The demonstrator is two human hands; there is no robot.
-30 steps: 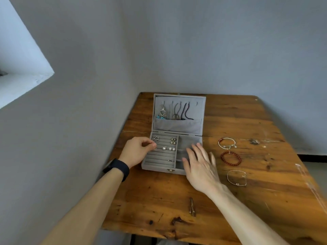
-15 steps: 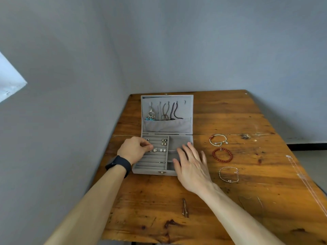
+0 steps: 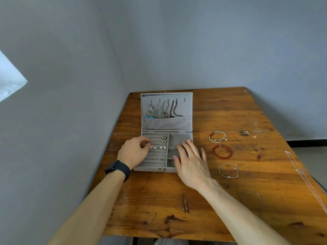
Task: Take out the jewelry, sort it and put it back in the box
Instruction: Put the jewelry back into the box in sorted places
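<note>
I read no words, numbers or brand marks on the jewelry box (image 3: 166, 124) or my wristband (image 3: 120, 169).

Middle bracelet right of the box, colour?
Red beaded bracelet; head view shows it.

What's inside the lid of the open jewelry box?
Hanging in the lid: a silver pendant with turquoise beads and several dark cords. Their lower ends drop into the fabric pocket, whose contents are hidden.

Worn wooden counter (image 3: 230, 112) set into corner of grey walls (image 3: 194, 41); bright window ledge (image 3: 8, 82) far left; dark skirting (image 3: 307, 143), pale floor (image 3: 315, 160) right.
</note>
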